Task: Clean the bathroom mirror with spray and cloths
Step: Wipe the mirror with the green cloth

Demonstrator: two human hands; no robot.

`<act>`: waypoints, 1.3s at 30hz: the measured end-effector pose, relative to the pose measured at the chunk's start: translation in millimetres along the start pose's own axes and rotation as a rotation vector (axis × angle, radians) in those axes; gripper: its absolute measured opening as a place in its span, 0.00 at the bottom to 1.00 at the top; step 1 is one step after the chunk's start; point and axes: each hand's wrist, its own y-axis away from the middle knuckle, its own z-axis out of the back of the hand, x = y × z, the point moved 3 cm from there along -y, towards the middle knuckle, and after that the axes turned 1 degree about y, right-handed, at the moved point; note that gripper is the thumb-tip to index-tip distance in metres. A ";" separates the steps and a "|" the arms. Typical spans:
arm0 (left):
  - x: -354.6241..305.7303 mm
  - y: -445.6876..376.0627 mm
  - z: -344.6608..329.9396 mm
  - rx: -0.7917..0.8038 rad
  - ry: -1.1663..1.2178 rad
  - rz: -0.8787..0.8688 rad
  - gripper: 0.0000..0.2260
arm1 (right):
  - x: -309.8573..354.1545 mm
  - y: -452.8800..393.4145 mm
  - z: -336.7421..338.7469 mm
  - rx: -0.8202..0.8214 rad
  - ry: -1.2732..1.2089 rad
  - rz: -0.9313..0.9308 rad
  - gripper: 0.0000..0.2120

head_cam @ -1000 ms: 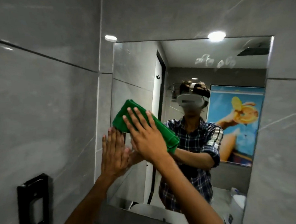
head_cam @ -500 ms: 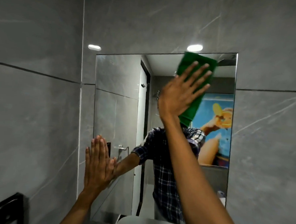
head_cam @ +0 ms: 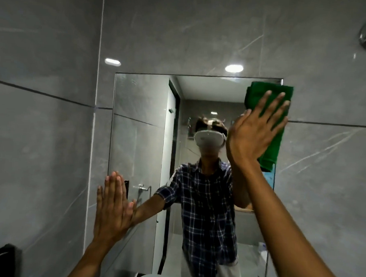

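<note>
Since the earlier frame the right hand [head_cam: 252, 137] has swept the green cloth [head_cam: 270, 121] from the top middle of the mirror [head_cam: 139, 136] to its top right corner, where the cloth overlaps the mirror's right edge onto the grey wall tile [head_cam: 324, 167]. Its fingers [head_cam: 275, 105] are spread flat, pressing the folded cloth against the glass. The left hand [head_cam: 112, 206] stays flat, fingers together, at the mirror's lower left edge.
</note>
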 end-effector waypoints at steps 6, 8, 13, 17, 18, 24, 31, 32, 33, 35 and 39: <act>-1.8 0.2 -0.1 0.030 -0.024 0.005 0.32 | 115.7 12.5 -7.9 0.000 -0.098 -0.139 0.30; -2.7 1.5 0.6 0.032 -0.021 0.018 0.33 | 162.4 38.7 -13.6 0.020 -0.164 -0.018 0.32; -8.5 3.1 6.4 -0.040 -0.006 -0.033 0.32 | 266.2 101.7 -27.2 0.174 -0.334 0.277 0.35; 1.3 1.2 6.2 -0.122 -0.035 -0.118 0.38 | 294.8 155.4 -35.0 0.251 -0.342 0.587 0.36; 3.3 0.7 3.3 -0.119 -0.027 -0.109 0.38 | 289.4 167.0 -36.1 0.279 -0.332 0.666 0.37; 5.4 0.5 -4.0 -0.008 -0.061 -0.017 0.32 | 153.5 164.5 -31.5 0.323 -0.205 0.893 0.37; -6.8 0.3 3.3 -0.052 -0.021 0.005 0.32 | -24.9 121.5 -5.2 0.117 -0.064 0.122 0.32; -6.5 -1.2 3.5 -0.058 -0.022 0.009 0.32 | -22.7 129.3 -5.7 0.106 -0.069 0.020 0.32; -5.9 -0.9 3.7 -0.062 -0.015 0.010 0.32 | -13.0 138.6 -6.5 0.103 -0.083 -0.049 0.32; -10.4 -1.8 6.1 -0.055 -0.025 0.001 0.32 | 19.2 154.3 -8.8 0.096 -0.106 -0.062 0.32; -7.5 1.0 7.3 0.001 -0.084 0.003 0.33 | 93.1 202.3 -15.6 0.175 -0.164 0.284 0.32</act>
